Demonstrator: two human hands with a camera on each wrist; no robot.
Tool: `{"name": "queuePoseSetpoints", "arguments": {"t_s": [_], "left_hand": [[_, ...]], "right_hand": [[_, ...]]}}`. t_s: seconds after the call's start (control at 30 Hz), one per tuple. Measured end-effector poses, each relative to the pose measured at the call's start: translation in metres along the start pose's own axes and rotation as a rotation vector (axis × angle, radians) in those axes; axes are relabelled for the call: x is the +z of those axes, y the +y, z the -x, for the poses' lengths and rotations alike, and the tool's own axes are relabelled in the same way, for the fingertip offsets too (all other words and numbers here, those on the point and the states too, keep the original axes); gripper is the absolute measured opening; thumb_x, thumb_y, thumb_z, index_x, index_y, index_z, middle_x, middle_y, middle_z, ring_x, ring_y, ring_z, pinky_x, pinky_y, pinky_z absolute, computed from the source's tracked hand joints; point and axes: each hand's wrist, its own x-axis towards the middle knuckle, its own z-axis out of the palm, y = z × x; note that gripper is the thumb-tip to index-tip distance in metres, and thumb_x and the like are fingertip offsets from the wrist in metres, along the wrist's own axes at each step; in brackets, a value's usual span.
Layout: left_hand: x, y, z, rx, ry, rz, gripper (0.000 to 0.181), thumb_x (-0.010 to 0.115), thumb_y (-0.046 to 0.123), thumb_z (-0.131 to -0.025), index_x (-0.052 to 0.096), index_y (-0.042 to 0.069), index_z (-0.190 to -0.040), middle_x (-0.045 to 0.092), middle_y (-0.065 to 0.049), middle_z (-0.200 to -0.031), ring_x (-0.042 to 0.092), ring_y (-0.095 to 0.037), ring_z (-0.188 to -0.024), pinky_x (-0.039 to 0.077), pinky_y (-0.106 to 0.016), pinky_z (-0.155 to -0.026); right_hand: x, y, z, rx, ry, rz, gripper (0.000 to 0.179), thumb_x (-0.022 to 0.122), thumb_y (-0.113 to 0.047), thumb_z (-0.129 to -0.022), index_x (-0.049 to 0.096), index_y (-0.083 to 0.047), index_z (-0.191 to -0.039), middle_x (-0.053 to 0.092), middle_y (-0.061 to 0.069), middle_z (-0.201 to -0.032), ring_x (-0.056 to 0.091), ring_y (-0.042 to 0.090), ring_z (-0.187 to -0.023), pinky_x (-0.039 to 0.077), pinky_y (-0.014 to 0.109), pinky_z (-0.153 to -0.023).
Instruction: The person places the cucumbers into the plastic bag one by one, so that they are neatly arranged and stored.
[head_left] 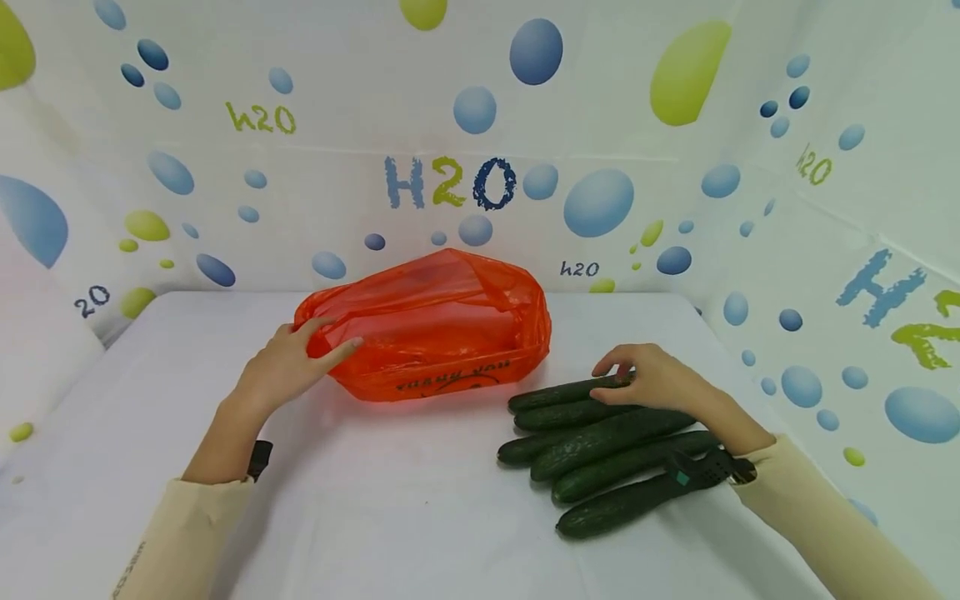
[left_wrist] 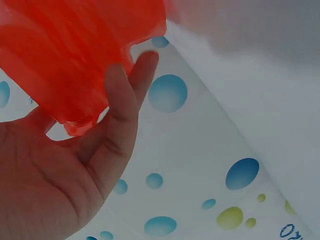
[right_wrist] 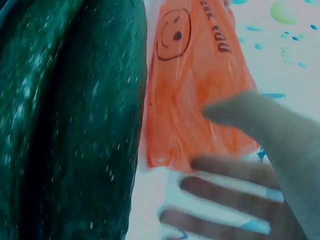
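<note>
A red translucent plastic bag [head_left: 442, 342], printed with lettering and a smiley face, lies puffed up at the middle back of the table. At its left end is my left hand [head_left: 281, 371], thumb and fingers spread loosely about the plastic. The left wrist view shows the bag's corner [left_wrist: 80, 125] hanging between thumb and relaxed fingers. Several dark green cucumbers [head_left: 615, 442] lie side by side on the right. Over the far ones hovers my right hand [head_left: 656, 379], its thumb and fingers parted and slightly bent, holding nothing; in the right wrist view a cucumber [right_wrist: 100, 125] fills the left side.
Everything lies on a white-covered table [head_left: 420, 500]. A white backdrop [head_left: 337, 208] with blue and green dots and "H2O" lettering rises behind and at both sides. Black straps [head_left: 258, 460] sit at the wrists, below light sleeves [head_left: 183, 533].
</note>
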Motion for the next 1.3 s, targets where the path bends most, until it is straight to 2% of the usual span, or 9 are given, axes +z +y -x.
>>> {"name": "queuePoseSetpoints", "arguments": {"t_s": [0.13, 0.23, 0.33, 0.53, 0.63, 0.87, 1.03, 1.3], "left_hand": [[0.0, -0.004, -0.002, 0.036, 0.017, -0.024, 0.1, 0.044, 0.075, -0.086, 0.022, 0.004, -0.154, 0.028, -0.037, -0.144, 0.04, -0.057, -0.122, 0.043, -0.07, -0.089], [-0.001, -0.005, -0.002, 0.056, 0.03, -0.05, 0.096, 0.05, 0.07, -0.086, 0.025, 0.006, -0.153, 0.03, -0.036, -0.144, 0.041, -0.056, -0.123, 0.043, -0.07, -0.089], [-0.001, -0.006, -0.001, 0.063, 0.025, -0.063, 0.094, 0.052, 0.067, -0.087, 0.026, 0.006, -0.152, 0.031, -0.036, -0.143, 0.042, -0.055, -0.122, 0.044, -0.069, -0.088], [0.0, -0.005, -0.001, 0.085, 0.035, -0.035, 0.098, 0.057, 0.063, -0.086, 0.019, 0.002, -0.153, 0.033, -0.033, -0.141, 0.044, -0.052, -0.121, 0.044, -0.069, -0.089], [0.0, -0.004, -0.001, 0.09, 0.041, -0.024, 0.099, 0.059, 0.061, -0.086, 0.016, 0.003, -0.153, 0.034, -0.032, -0.14, 0.046, -0.051, -0.12, 0.045, -0.068, -0.088], [0.002, -0.005, 0.002, 0.088, 0.045, -0.021, 0.098, 0.061, 0.058, -0.086, 0.014, 0.003, -0.153, 0.034, -0.032, -0.138, 0.047, -0.051, -0.118, 0.048, -0.066, -0.086], [0.005, -0.006, 0.002, 0.092, 0.045, -0.019, 0.098, 0.061, 0.057, -0.087, 0.014, 0.004, -0.154, 0.034, -0.031, -0.139, 0.047, -0.05, -0.119, 0.048, -0.066, -0.087], [0.005, -0.004, 0.004, 0.097, 0.046, -0.024, 0.095, 0.061, 0.055, -0.087, 0.014, 0.005, -0.154, 0.033, -0.032, -0.139, 0.048, -0.052, -0.118, 0.048, -0.066, -0.087]], "right_hand": [[0.004, 0.003, 0.002, -0.143, -0.148, -0.031, 0.026, 0.07, -0.023, -0.09, 0.07, -0.004, -0.108, 0.068, 0.002, -0.099, 0.06, 0.011, -0.08, 0.054, 0.026, -0.07], [0.008, 0.005, 0.002, -0.21, -0.243, -0.057, 0.029, 0.065, -0.023, -0.094, 0.066, -0.004, -0.117, 0.068, -0.002, -0.099, 0.061, 0.006, -0.082, 0.055, 0.029, -0.075], [0.01, 0.006, 0.002, -0.216, -0.311, -0.077, 0.035, 0.064, -0.027, -0.095, 0.064, -0.005, -0.122, 0.068, -0.005, -0.1, 0.062, 0.008, -0.087, 0.055, 0.031, -0.08], [0.007, 0.009, 0.006, -0.185, -0.4, -0.026, 0.039, 0.073, -0.035, -0.087, 0.067, -0.013, -0.118, 0.066, -0.001, -0.116, 0.06, 0.015, -0.102, 0.052, 0.038, -0.09], [0.009, 0.01, 0.007, -0.165, -0.413, 0.0, 0.037, 0.076, -0.031, -0.084, 0.066, -0.017, -0.117, 0.064, -0.005, -0.118, 0.057, 0.013, -0.104, 0.05, 0.036, -0.092], [0.021, 0.014, 0.007, -0.214, -0.401, -0.024, 0.04, 0.077, -0.014, -0.077, 0.057, -0.02, -0.112, 0.057, -0.01, -0.11, 0.052, 0.009, -0.099, 0.048, 0.033, -0.09], [0.023, 0.018, 0.009, -0.232, -0.379, -0.033, 0.039, 0.078, -0.015, -0.077, 0.054, -0.021, -0.108, 0.056, -0.011, -0.104, 0.053, 0.007, -0.096, 0.049, 0.032, -0.088], [0.023, 0.025, 0.011, -0.298, -0.324, -0.011, 0.04, 0.08, -0.018, -0.077, 0.06, -0.022, -0.111, 0.061, -0.013, -0.105, 0.056, 0.004, -0.095, 0.051, 0.03, -0.086]]}}
